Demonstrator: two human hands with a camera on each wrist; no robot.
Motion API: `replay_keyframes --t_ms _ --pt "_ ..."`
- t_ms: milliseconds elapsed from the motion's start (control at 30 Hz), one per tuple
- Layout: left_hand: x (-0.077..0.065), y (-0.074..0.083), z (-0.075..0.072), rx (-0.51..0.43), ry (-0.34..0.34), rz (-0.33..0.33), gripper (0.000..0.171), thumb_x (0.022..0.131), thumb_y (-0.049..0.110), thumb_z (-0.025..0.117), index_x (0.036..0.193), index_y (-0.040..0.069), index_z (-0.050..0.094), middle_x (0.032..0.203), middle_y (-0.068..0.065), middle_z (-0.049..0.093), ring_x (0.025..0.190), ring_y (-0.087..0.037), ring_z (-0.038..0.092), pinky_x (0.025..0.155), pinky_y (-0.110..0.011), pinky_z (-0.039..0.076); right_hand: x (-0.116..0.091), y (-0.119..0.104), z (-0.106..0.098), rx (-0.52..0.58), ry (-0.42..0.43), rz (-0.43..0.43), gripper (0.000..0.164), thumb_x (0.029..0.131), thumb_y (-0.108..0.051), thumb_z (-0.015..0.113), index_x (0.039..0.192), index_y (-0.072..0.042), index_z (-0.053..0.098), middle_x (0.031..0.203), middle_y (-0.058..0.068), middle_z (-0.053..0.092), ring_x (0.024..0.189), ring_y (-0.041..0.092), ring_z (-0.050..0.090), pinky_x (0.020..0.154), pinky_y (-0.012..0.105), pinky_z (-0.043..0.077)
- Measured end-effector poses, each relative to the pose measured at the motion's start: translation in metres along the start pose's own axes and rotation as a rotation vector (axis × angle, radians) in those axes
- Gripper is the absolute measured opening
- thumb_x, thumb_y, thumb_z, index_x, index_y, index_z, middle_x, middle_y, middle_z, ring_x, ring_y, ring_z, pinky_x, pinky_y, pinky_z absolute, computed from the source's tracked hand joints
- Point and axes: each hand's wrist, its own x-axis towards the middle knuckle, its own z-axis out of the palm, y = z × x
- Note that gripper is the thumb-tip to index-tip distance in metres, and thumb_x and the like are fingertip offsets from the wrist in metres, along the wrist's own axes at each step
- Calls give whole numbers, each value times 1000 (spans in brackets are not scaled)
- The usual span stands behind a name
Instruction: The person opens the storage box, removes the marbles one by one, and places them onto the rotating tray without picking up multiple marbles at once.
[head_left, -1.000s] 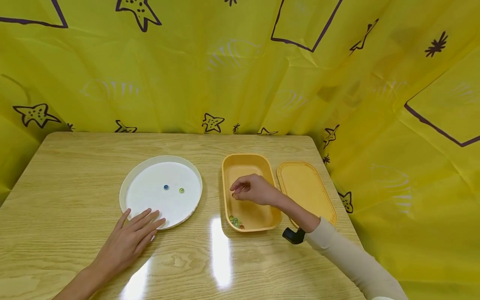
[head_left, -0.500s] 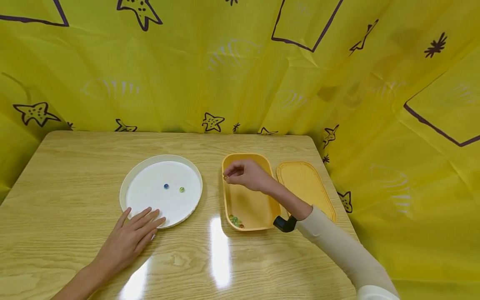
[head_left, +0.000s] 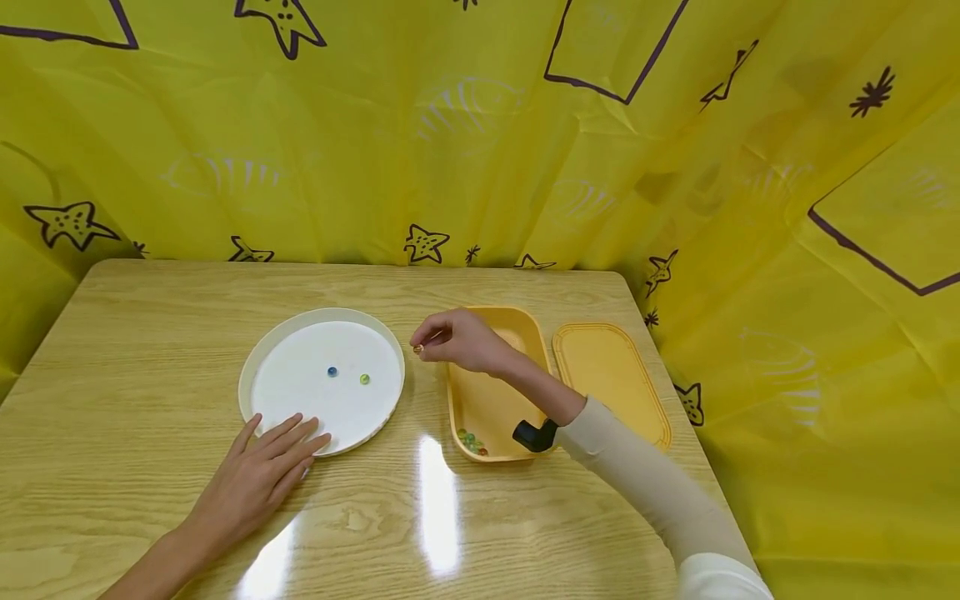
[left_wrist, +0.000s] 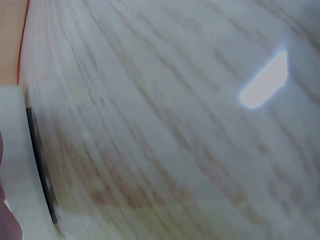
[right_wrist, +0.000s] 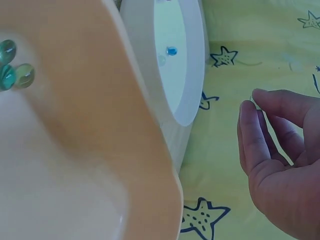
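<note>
Between thumb and fingertips my right hand pinches an amber marble, above the table between the round white tray and the orange box. In the right wrist view the marble is almost hidden by the fingers of the right hand. My left hand lies with fingers spread over the near rim of the white tray. A blue marble and a yellow-green marble sit apart on the tray's floor. Several green and amber marbles cluster in the near left corner of the orange box.
An orange lid lies flat to the right of the box. The wooden table ends at a yellow patterned curtain behind and on the right. A black wrist mount hangs under the right forearm, over the box.
My right hand has risen out of the orange box with the amber marble and moved left past the box's left rim. The left hand has stayed at the tray.
</note>
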Motion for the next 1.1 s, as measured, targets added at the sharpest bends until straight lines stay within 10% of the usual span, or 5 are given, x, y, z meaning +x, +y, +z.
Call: replay_keyframes --t_ms 1100 --pt "-1 0 -1 -5 -15 -16 35 106 35 48 130 20 68 134 -8 63 134 -24 48 116 -54 17 83 -6 63 -57 -34 84 11 87 -2 76 98 -4 77 88 -3 71 85 7 62 72 17 49"
